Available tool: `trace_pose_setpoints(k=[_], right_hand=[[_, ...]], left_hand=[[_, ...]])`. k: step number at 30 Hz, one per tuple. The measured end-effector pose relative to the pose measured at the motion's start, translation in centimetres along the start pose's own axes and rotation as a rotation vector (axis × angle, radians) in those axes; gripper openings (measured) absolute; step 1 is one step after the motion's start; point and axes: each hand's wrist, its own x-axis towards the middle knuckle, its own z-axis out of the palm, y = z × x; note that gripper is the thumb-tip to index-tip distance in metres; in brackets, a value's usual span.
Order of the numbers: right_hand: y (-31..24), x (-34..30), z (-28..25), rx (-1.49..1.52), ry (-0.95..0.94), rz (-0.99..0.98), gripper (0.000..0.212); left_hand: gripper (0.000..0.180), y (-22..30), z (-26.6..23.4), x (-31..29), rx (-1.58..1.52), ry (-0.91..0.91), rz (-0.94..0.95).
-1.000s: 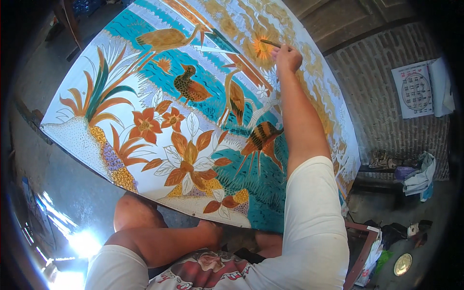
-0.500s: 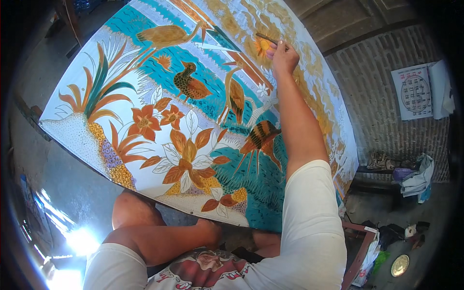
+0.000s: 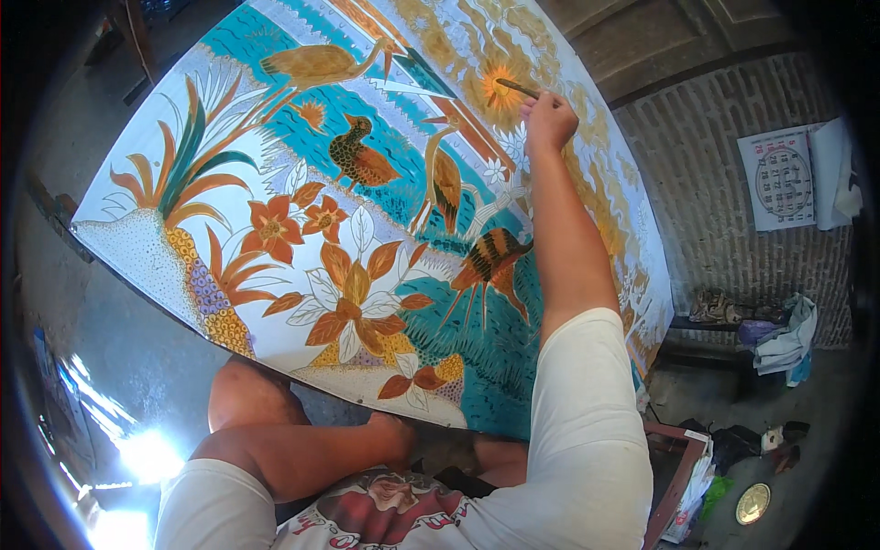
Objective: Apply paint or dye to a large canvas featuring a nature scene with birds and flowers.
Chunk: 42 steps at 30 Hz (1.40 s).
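Observation:
My right hand (image 3: pixel 550 121) reaches to the far right part of a large painted cloth (image 3: pixel 266 344). It pinches a thin brown paintbrush (image 3: pixel 518 88), whose tip is at an orange sun with a yellow middle (image 3: pixel 500 90). The cloth shows birds, flowers and leaves in orange, brown and teal, with some outlined leaves still white. My left hand (image 3: pixel 394 438) is low, at the near edge of the cloth beside my leg; its fingers are hidden, so what it holds, if anything, does not show.
A brick wall with a calendar (image 3: pixel 782 179) stands at the right. Below it, a bag and cloths (image 3: pixel 784 335) lie on a dark bench. A reddish-brown frame (image 3: pixel 676 467), papers and a round gold-coloured dish (image 3: pixel 753 504) are at the lower right. Bright sunlight hits the floor at the left.
My right hand has moved slightly down and to the right, bringing the brush tip from the sun's upper edge to nearer its middle and uncovering more of it. My left hand has barely moved.

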Motion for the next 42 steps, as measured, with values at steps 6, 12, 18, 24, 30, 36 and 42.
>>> trace_pose_setpoints(k=[6,12,18,24,30,36,42], right_hand=[[0.1,-4.7,-4.9,0.429,-0.033,0.111,0.017],[1.9,-19.5,-14.7,0.906,-0.203,0.51,0.025],[1.0,-34.7,-32.8,0.975,0.128,0.664,0.023],[0.9,-48.4,-58.3,0.725,0.716,0.477,0.026],[1.9,-70.8,-74.2,0.358,1.307,0.574,0.029],[5.0,-94.0,-77.9,0.291,1.663,0.714,0.027],[12.4,-112.5,-72.6,0.13,1.727,0.969,0.013]], left_hand=[[0.08,0.4,-1.3,-0.7,0.007,-0.071,0.028],[0.074,0.8,-1.6,0.6,0.046,-0.297,0.044],[0.068,-1.2,1.4,5.6,0.091,-0.678,0.087],[0.107,-1.9,0.7,4.2,0.178,-0.557,-0.16],[0.091,-7.9,4.1,4.1,0.152,-0.532,-0.263],[0.08,-9.9,6.6,3.0,0.142,-0.468,-0.021],[0.081,-4.8,6.0,2.2,0.394,-0.483,-0.281]])
